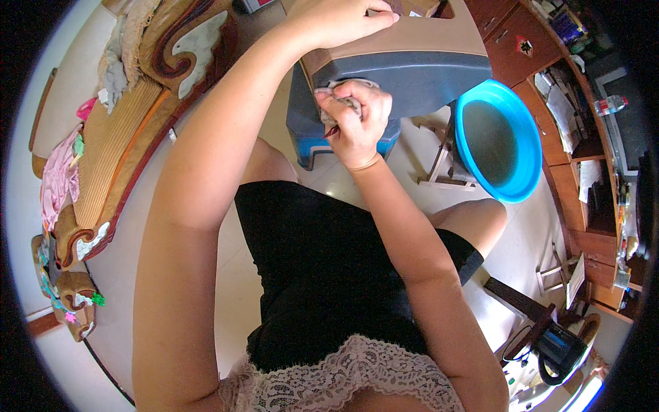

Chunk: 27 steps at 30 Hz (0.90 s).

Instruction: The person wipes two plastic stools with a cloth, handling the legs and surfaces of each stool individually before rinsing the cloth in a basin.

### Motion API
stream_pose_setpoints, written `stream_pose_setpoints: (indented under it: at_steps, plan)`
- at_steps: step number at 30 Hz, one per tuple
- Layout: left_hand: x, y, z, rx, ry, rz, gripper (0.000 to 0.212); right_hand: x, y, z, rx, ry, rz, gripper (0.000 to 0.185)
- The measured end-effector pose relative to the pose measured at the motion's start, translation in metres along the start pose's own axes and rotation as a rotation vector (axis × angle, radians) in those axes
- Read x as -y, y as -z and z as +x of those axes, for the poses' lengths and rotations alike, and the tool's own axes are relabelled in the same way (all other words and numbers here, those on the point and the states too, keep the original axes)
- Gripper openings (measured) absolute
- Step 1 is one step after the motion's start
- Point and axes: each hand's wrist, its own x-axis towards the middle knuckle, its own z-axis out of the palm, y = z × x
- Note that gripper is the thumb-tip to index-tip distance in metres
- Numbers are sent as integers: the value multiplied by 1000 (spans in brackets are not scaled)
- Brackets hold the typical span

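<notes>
My right hand (358, 121) is closed around a bunched, light-coloured cloth (342, 105), which touches the edge of a dark grey plastic panel (406, 80). That panel belongs to a plastic storage box or stool with a tan top part (432, 38). Across the tan part's near left area lies my left hand (340, 20), its fingers bent at the rim of a cut-out opening; whether they grip it is unclear. Through the opening, some brownish items show. Grey and blue plastic parts (309, 149) stand below on the floor.
A blue basin (530, 165) of murky water rests on a wooden stand (443, 165) at the right. Along the left runs a carved wooden sofa (123, 149) with clothes on it. Wooden cabinets (561, 201) line the right; a black kettle (561, 350) is at the lower right.
</notes>
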Motion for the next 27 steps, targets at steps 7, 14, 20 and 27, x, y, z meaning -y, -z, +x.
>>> stream_pose_setpoints:
  at_steps: [7, 14, 20, 27]
  plan:
    - [2, 0, 0, -31, -58, 2, 37, -14, 6, -54, 189, 26, -42, 40]
    - [-2, 0, 4, 0, 47, -139, 30, -23, 19, -97, 475, -232, -65, 38]
    - [39, -50, -23, -1007, 89, -372, 36, -31, 46, -80, 314, -470, -21, 29]
    - [22, -176, -103, -768, 604, -1175, 69, -60, 70, -44, 9, -659, 114, 16]
